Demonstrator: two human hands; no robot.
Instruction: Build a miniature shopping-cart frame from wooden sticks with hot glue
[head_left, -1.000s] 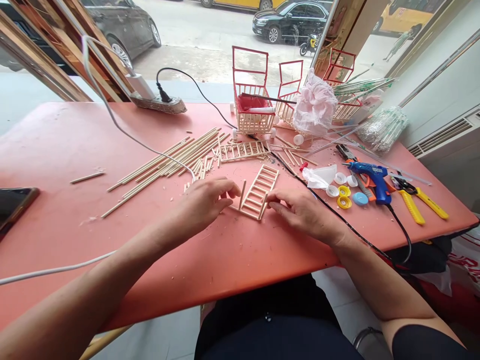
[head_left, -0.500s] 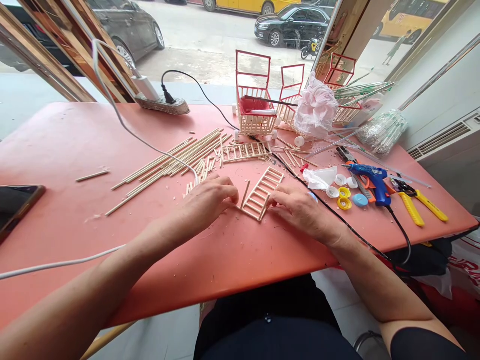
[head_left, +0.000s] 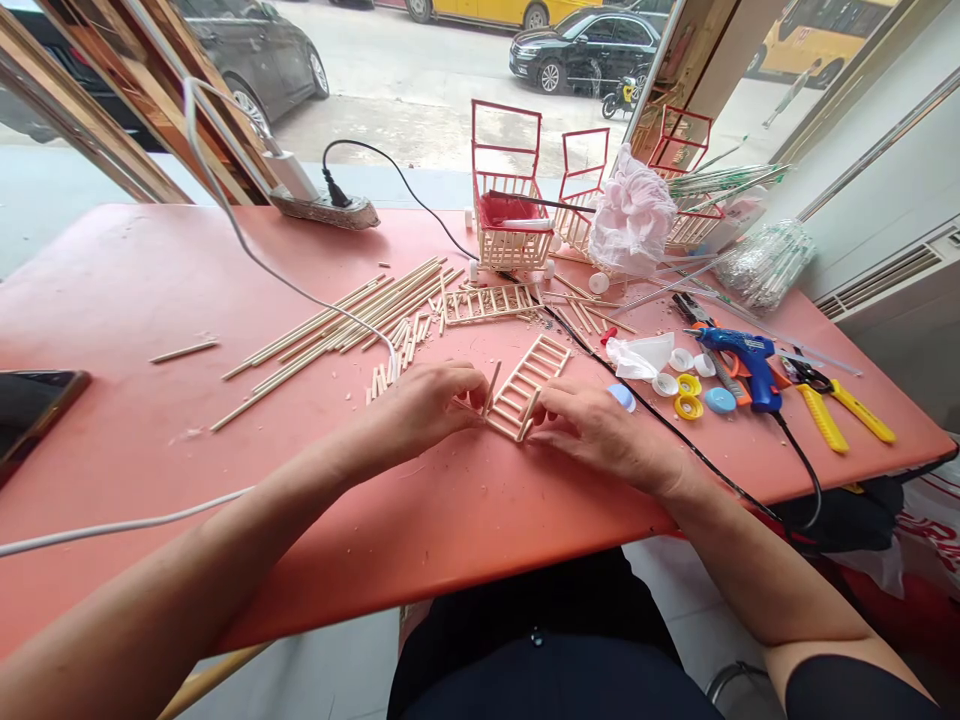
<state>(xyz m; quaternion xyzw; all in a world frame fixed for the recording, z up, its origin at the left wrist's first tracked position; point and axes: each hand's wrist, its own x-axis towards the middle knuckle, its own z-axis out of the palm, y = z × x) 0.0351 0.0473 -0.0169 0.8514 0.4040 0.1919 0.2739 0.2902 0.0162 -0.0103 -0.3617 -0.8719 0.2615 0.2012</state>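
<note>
A small ladder-like wooden stick frame [head_left: 529, 385] lies on the pink table [head_left: 135, 290] between my hands. My left hand [head_left: 424, 410] is closed in a pinch on a loose short stick [head_left: 491, 385] at the frame's left side. My right hand [head_left: 600, 425] rests on the table with its fingertips pressed on the frame's near right corner. A second stick frame [head_left: 491, 300] lies further back. A pile of long wooden sticks [head_left: 337, 325] is spread out to the left of it.
A blue glue gun [head_left: 742, 360], yellow-handled pliers [head_left: 840, 400] and bottle caps [head_left: 686, 385] lie at the right. Red and wooden model carts [head_left: 514, 205] and a white bag [head_left: 630, 215] stand at the back. A phone [head_left: 30, 405] lies at the left edge. A power strip [head_left: 322, 205] and cables cross the table.
The view shifted slightly. My left hand closed in on the loose stick beside the frame, and my right hand's fingers moved a little along the frame's near corner.
</note>
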